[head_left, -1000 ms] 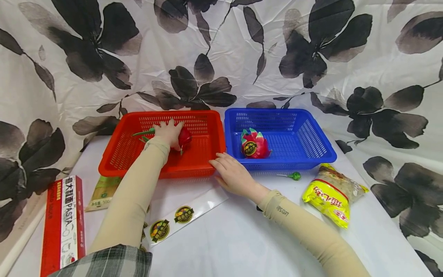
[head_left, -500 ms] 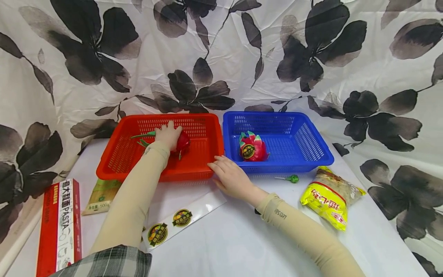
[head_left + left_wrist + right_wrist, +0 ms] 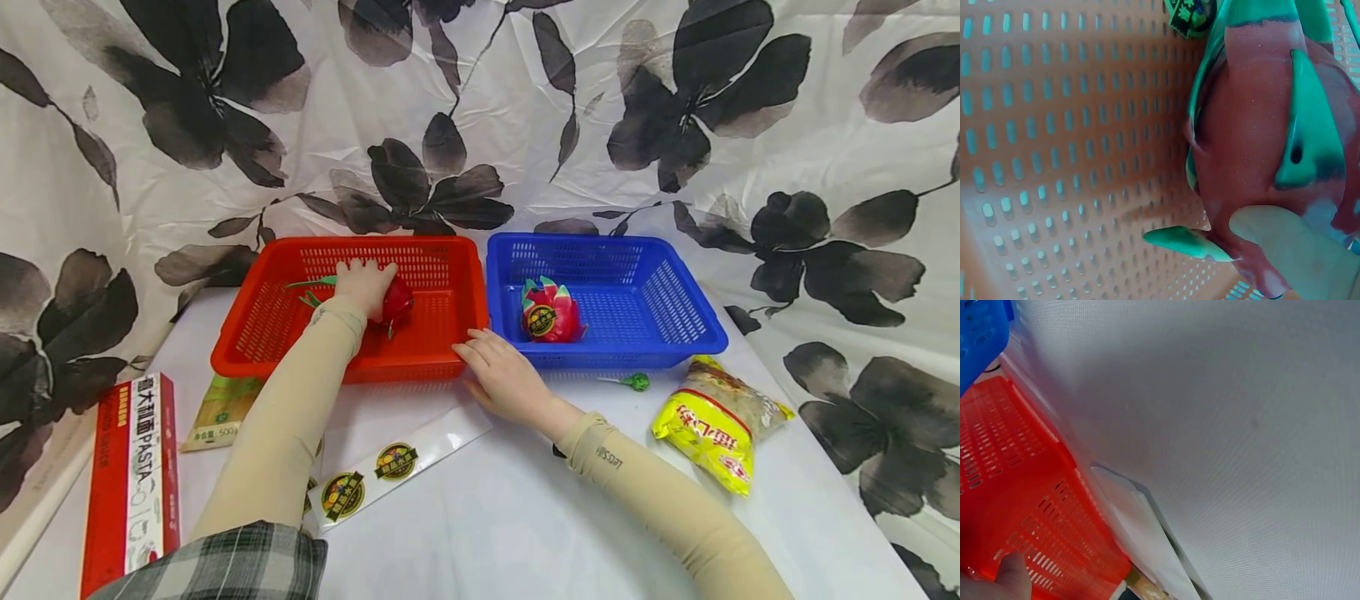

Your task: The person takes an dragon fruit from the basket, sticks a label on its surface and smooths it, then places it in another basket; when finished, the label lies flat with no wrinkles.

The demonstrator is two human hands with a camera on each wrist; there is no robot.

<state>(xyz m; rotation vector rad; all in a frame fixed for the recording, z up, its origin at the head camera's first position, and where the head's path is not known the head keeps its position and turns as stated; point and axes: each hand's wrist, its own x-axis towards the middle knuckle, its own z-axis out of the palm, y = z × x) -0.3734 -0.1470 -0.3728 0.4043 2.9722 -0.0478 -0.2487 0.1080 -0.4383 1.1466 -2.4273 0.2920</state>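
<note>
My left hand [image 3: 365,289] reaches into the red basket [image 3: 442,354] and grips a dragon fruit [image 3: 397,298]. In the left wrist view the fruit [image 3: 1247,119] shows red skin with green-tipped scales, and my thumb [image 3: 1291,244] presses its lower end. A round black sticker [image 3: 1192,14] sits at its upper edge there. Long green tips stick out to the left of the hand. My right hand [image 3: 504,377] holds the basket's near right corner, fingers over the rim, thumb against the outer wall. In the blue basket [image 3: 645,360] lies another dragon fruit [image 3: 555,312] with a round black sticker.
A sticker strip [image 3: 405,467] lies in front of the red basket. Left are a pasta box [image 3: 135,483] and a 500 g packet [image 3: 225,412]. Right are a green lollipop [image 3: 637,382] and a yellow bag [image 3: 712,429]. A floral cloth [image 3: 450,125] hangs behind.
The head view shifts slightly. My left hand keeps to the dragon fruit and my right hand stays at the red basket's corner; nothing else visibly moves.
</note>
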